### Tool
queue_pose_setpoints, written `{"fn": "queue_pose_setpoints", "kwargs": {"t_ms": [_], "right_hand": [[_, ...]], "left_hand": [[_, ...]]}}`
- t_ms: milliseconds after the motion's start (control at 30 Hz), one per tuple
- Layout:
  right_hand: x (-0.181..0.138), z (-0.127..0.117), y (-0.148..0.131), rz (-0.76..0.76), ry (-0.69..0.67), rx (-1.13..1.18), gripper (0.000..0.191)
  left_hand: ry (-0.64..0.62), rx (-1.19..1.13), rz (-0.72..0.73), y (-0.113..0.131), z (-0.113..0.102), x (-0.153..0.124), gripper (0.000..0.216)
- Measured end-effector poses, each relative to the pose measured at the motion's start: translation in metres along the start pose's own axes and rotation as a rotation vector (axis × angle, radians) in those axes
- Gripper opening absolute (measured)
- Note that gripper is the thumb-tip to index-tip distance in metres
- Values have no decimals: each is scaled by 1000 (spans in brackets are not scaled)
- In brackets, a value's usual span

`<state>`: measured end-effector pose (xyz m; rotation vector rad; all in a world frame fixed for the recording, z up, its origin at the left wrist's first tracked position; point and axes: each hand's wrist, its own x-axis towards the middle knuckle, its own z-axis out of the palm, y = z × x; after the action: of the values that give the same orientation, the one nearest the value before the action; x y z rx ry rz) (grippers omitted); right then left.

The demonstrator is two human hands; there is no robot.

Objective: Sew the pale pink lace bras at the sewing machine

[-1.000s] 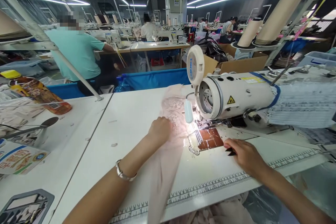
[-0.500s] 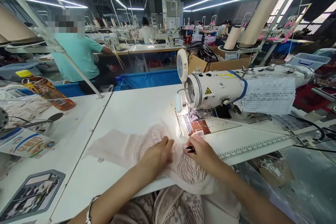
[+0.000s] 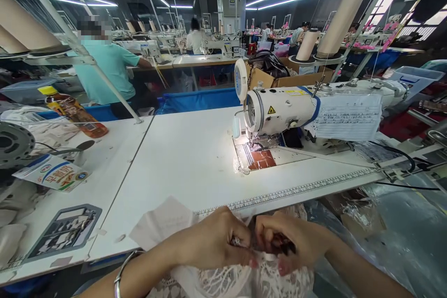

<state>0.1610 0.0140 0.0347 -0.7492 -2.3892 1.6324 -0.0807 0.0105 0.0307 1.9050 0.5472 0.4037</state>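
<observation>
Below the front edge of the table, my left hand is closed on a pale pink lace garment. My right hand pinches the same garment just beside it. Tucked in the right palm is a small pair of dark thread snips, mostly hidden by the fingers. A sheer part of the garment lies over the table edge at the left. The white sewing machine stands beyond my hands, its lamp lit over the needle area. Neither hand touches it.
A ruler strip runs along the front edge of the white table. At left are a drink bottle, a printed carton and a grey-framed panel. Thread cones stand behind the machine. A person sits ahead.
Both hands have come down and towards me, drawing the garment off the table top to below its edge. The view has shifted slightly. The snips stay in the right hand.
</observation>
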Motion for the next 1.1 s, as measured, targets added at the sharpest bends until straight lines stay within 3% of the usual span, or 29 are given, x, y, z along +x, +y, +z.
{"fn": "queue_pose_setpoints", "kwargs": {"t_ms": [100, 233, 333, 433, 533, 633, 700, 867, 1100], "right_hand": [[2, 1, -2, -60, -22, -29, 42], [1, 2, -14, -160, 34, -240, 38], [-3, 7, -21, -119, 19, -277, 38], [-7, 12, -25, -53, 15, -352, 37], [-9, 13, -25, -50, 36, -347, 40], [-11, 12, -22, -35, 13, -263, 44], [-14, 9, -17, -8, 51, -179, 45], [-24, 1, 0, 81, 251, 43, 49], [-24, 8, 21, 79, 406, 444, 58]], "left_hand": [[64, -77, -177, 10, 7, -7, 23], [-125, 26, -150, 6, 10, -15, 8], [-249, -38, -88, -6, 17, -14, 21], [-228, -86, -106, -13, 23, -12, 37], [-190, -123, -162, -9, 25, -13, 41], [-178, -185, -118, -6, 23, -16, 39], [-102, -213, -109, -9, 21, -20, 38], [311, -268, -86, -24, 18, -28, 37], [481, -979, -94, -48, 41, -22, 52]]}}
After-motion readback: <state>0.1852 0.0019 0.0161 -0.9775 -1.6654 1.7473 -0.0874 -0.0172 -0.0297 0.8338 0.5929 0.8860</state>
